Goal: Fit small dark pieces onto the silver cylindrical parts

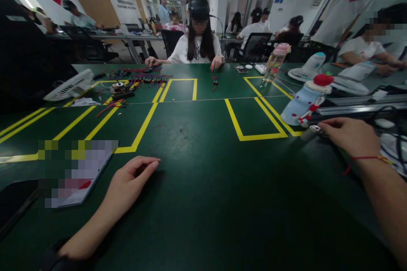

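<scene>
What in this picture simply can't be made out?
All in the head view:
- Small silvery object at the right hand: the fingers cover most of it.
- Flat card beside the left hand: its face is blurred out.
- Dark device: cut off by the left edge.
- Cables at far right: run off the frame edge.
- Coloured wires across the table: too small.

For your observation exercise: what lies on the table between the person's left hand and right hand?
In the head view, only bare green table lies between the left hand and the right hand; the yellow tape rectangle sits just beyond that stretch.
</scene>
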The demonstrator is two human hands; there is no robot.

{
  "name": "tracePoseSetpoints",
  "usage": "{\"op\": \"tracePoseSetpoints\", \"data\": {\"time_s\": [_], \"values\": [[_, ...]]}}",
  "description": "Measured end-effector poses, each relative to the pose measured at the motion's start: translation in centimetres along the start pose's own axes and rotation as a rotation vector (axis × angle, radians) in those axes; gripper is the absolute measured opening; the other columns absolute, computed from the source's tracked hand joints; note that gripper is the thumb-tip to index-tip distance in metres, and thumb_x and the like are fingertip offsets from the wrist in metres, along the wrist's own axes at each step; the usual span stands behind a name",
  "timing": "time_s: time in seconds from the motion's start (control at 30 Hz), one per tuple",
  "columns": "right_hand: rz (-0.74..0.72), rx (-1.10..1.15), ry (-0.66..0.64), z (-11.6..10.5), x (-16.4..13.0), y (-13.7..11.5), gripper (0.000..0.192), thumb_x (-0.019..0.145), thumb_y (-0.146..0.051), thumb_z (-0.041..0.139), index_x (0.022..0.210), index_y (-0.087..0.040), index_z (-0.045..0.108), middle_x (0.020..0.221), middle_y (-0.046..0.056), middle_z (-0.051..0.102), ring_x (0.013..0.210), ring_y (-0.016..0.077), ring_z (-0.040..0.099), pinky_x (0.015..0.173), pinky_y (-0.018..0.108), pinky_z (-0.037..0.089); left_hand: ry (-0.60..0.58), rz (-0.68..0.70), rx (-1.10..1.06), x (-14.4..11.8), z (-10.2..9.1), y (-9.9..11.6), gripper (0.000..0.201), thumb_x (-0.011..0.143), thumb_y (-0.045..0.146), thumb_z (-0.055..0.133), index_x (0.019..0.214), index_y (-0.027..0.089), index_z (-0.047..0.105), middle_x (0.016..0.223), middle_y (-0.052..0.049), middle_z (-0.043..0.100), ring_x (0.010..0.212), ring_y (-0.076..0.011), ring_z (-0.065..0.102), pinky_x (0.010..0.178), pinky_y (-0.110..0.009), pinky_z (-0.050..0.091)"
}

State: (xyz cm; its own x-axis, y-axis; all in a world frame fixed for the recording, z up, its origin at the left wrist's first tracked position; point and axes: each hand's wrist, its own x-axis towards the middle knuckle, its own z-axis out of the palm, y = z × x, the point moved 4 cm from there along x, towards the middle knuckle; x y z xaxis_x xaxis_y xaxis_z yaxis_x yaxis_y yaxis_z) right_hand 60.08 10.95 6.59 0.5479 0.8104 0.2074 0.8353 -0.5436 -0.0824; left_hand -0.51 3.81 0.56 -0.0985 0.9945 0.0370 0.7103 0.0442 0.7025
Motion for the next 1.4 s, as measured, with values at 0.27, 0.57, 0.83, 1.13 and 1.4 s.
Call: {"op": "tracePoseSetpoints", "data": {"time_s": [0.27, 0.57, 0.83, 1.13, 1.4], "values": [[-0.003, 0.171, -0.065, -0.14, 0.28, 0.43, 0.043, 0.074, -0.053, 0.061, 0.097, -0.02, 0.075, 0.1, 0.01, 0.069, 0.087, 0.0218, 0.059, 0.075, 0.033, 0.041, 0.001, 0.012, 0.009, -0.21, -0.17, 0.32, 0.033, 0.083, 0.055, 0.058, 0.098, 0.028, 0.071, 0.103, -0.001, 0.072, 0.094, -0.024, 0.067, 0.08, -0.034, 0.051], [0.029, 0.288, -0.125, -0.15, -0.17, 0.33, 0.043, 0.069, -0.05, 0.068, 0.099, -0.02, 0.073, 0.097, 0.008, 0.068, 0.086, 0.0185, 0.058, 0.076, 0.032, 0.04, 0.0, 0.015, 0.013, -0.11, -0.14, 0.12, 0.032, 0.083, 0.054, 0.058, 0.098, 0.029, 0.071, 0.103, -0.001, 0.072, 0.095, -0.0246, 0.067, 0.083, -0.035, 0.051], [-0.005, 0.273, -0.108, -0.02, -0.08, 0.0, 0.035, 0.071, -0.045, 0.067, 0.093, -0.019, 0.075, 0.096, 0.01, 0.068, 0.085, 0.0201, 0.057, 0.076, 0.034, 0.039, -0.013, 0.024, 0.004, -0.15, -0.05, -0.01, 0.033, 0.084, 0.055, 0.057, 0.1, 0.029, 0.07, 0.106, -0.001, 0.071, 0.099, -0.0245, 0.065, 0.085, -0.036, 0.05], [0.0, 0.247, -0.048, 0.11, -0.16, 0.12, 0.04, 0.069, -0.05, 0.066, 0.091, -0.017, 0.075, 0.093, 0.014, 0.068, 0.08, 0.0215, 0.055, 0.07, 0.035, 0.037, -0.001, 0.03, 0.008, -0.12, -0.12, 0.44, 0.032, 0.083, 0.053, 0.058, 0.097, 0.029, 0.072, 0.103, -0.001, 0.072, 0.097, -0.0249, 0.066, 0.085, -0.036, 0.05], [-0.055, 0.333, -0.088, 0.46, -0.38, -0.1, 0.038, 0.066, -0.048, 0.069, 0.09, -0.02, 0.075, 0.091, 0.01, 0.069, 0.082, 0.0223, 0.059, 0.075, 0.037, 0.041, 0.004, 0.041, 0.015, -0.21, -0.1, 0.6, 0.033, 0.083, 0.054, 0.057, 0.097, 0.028, 0.072, 0.102, -0.002, 0.073, 0.095, -0.0243, 0.067, 0.081, -0.034, 0.052]]}}
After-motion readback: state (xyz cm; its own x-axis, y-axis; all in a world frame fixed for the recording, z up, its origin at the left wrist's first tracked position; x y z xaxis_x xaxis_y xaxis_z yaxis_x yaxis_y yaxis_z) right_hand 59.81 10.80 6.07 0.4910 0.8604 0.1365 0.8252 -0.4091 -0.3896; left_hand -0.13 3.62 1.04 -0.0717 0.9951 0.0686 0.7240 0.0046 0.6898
